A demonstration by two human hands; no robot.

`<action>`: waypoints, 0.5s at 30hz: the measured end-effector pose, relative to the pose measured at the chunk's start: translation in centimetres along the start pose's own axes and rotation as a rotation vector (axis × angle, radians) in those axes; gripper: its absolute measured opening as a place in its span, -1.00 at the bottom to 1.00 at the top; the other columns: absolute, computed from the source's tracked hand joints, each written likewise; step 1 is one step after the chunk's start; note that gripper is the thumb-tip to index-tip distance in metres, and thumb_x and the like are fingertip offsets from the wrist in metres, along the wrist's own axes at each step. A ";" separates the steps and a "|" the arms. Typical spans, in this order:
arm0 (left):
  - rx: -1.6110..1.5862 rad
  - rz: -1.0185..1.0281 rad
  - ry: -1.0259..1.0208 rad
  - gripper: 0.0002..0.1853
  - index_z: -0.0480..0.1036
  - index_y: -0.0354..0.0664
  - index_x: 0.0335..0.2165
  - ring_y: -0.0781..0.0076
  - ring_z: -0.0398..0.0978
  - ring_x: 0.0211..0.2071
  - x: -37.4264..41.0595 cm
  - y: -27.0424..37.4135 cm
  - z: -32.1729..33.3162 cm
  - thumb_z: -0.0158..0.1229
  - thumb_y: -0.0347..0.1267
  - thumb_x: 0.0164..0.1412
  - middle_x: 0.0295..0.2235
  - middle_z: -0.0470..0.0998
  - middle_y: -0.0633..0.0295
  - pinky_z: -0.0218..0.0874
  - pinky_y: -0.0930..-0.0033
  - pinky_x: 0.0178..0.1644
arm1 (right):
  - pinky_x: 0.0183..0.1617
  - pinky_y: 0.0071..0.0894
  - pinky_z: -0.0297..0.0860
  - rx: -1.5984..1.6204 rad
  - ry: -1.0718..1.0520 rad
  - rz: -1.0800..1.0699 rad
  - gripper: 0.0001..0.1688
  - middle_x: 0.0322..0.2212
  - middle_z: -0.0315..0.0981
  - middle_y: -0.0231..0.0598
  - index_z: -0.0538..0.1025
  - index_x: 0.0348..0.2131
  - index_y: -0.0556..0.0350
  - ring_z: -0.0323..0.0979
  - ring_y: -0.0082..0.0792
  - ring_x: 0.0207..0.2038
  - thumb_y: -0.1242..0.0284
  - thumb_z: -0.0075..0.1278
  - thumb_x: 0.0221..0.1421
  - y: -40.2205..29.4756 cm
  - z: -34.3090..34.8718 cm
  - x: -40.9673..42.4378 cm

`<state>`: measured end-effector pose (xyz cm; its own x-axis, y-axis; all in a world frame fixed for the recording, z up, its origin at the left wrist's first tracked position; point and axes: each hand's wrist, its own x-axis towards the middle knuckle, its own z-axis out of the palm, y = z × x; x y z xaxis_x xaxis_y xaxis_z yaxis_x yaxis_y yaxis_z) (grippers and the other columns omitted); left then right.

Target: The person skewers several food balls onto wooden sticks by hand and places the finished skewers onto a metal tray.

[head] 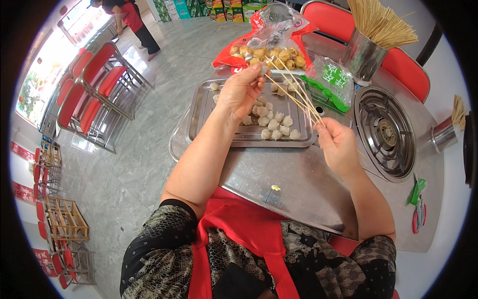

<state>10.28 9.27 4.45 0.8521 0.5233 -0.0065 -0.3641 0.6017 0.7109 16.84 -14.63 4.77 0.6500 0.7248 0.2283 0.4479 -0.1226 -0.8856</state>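
Note:
Between the fingertips of my left hand (244, 88) is a pale grey meatball (263, 70), at the tip of one skewer. My right hand (336, 144) grips several thin bamboo skewers (298, 98) near their lower ends; their other ends fan out towards the upper left. Beneath both hands lies a rectangular stainless-steel tray (250, 143). Loose pale meatballs (273, 124) are scattered over it, mostly at its middle and right. Part of the tray is hidden by my left hand and forearm.
Behind the tray sits an open red-and-clear plastic bag of yellow balls (283, 56). A green-printed clear bag (332, 80) lies beside a metal canister of skewers (364, 56). To the right are a round gas burner (385, 132) and red-handled scissors (419, 216). A person (130, 22) bends over far left.

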 end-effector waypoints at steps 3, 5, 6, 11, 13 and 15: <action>-0.010 -0.009 -0.011 -0.79 0.38 -0.32 -0.29 0.62 0.32 -0.48 0.0 -0.1 0.0 0.08 -0.41 0.09 -0.39 0.46 0.14 0.24 0.65 -0.37 | -0.62 -0.57 0.07 -0.015 -0.004 -0.012 -0.86 -0.78 0.16 -0.39 0.43 -0.41 0.28 0.07 -0.66 -0.70 0.55 -0.15 0.07 0.2 0.1 0.0; -0.018 -0.010 -0.016 -0.80 0.38 -0.32 -0.31 0.62 0.33 -0.48 -0.1 -0.1 0.1 0.09 -0.41 0.08 -0.40 0.46 0.13 0.24 0.65 -0.37 | -0.62 -0.57 0.07 -0.025 -0.001 -0.021 -0.86 -0.78 0.17 -0.39 0.44 -0.40 0.28 0.08 -0.66 -0.70 0.55 -0.15 0.07 0.4 0.1 0.0; -0.022 -0.010 -0.017 -0.80 0.38 -0.32 -0.31 0.62 0.33 -0.48 -0.1 -0.2 0.2 0.09 -0.41 0.08 -0.40 0.46 0.13 0.24 0.65 -0.37 | -0.62 -0.57 0.07 -0.029 0.003 -0.031 -0.86 -0.78 0.17 -0.39 0.44 -0.40 0.28 0.08 -0.66 -0.70 0.55 -0.15 0.07 0.4 0.2 0.0; -0.019 -0.023 -0.055 -0.82 0.37 -0.30 -0.33 0.60 0.33 -0.47 -0.2 -0.3 0.3 0.08 -0.41 0.09 -0.38 0.46 0.11 0.25 0.63 -0.36 | -0.62 -0.57 0.08 -0.019 0.022 -0.037 -0.86 -0.78 0.17 -0.37 0.44 -0.41 0.27 0.09 -0.65 -0.70 0.55 -0.15 0.07 0.5 0.3 0.0; -0.007 -0.034 -0.085 -0.85 0.36 -0.27 -0.33 0.57 0.33 -0.45 -0.1 -0.4 0.0 0.05 -0.42 0.11 -0.33 0.44 0.07 0.26 0.61 -0.35 | -0.61 -0.57 0.08 -0.013 0.031 -0.044 -0.86 -0.78 0.18 -0.37 0.44 -0.41 0.27 0.09 -0.65 -0.70 0.55 -0.15 0.06 0.6 0.3 -0.1; -0.001 -0.043 -0.080 -0.84 0.36 -0.27 -0.33 0.57 0.33 -0.45 -0.2 -0.4 0.1 0.05 -0.41 0.11 -0.34 0.45 0.06 0.26 0.61 -0.35 | -0.61 -0.57 0.09 -0.026 0.024 -0.022 -0.86 -0.78 0.18 -0.37 0.44 -0.41 0.27 0.09 -0.65 -0.70 0.55 -0.15 0.06 0.2 0.3 -0.2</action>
<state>10.34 8.85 4.22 0.8944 0.4469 0.0194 -0.3270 0.6235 0.7101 16.65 -14.61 4.47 0.6540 0.7112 0.2576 0.4780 -0.1246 -0.8695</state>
